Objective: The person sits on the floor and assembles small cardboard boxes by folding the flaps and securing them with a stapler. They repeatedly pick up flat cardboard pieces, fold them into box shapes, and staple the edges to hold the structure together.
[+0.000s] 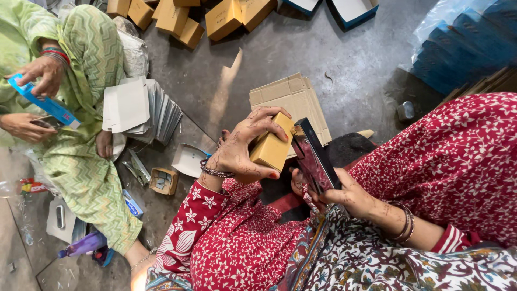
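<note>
My left hand (245, 143) grips a small tan cardboard box (272, 145), fingers wrapped over its top edge. My right hand (336, 191) holds a dark, worn metal stapler (314, 156) whose head presses against the right side of the box. Both hands sit above my lap, over red floral sleeves. A stack of flat tan cardboard blanks (293, 99) lies on the grey floor just beyond the box.
A person in green (81, 108) sits at left, holding a blue carton (43, 102). A pile of white flat sheets (140, 110) lies beside them. Finished tan boxes (183, 19) crowd the top. Blue boxes (463, 48) stack at right. A small staple box (164, 180) rests on the floor.
</note>
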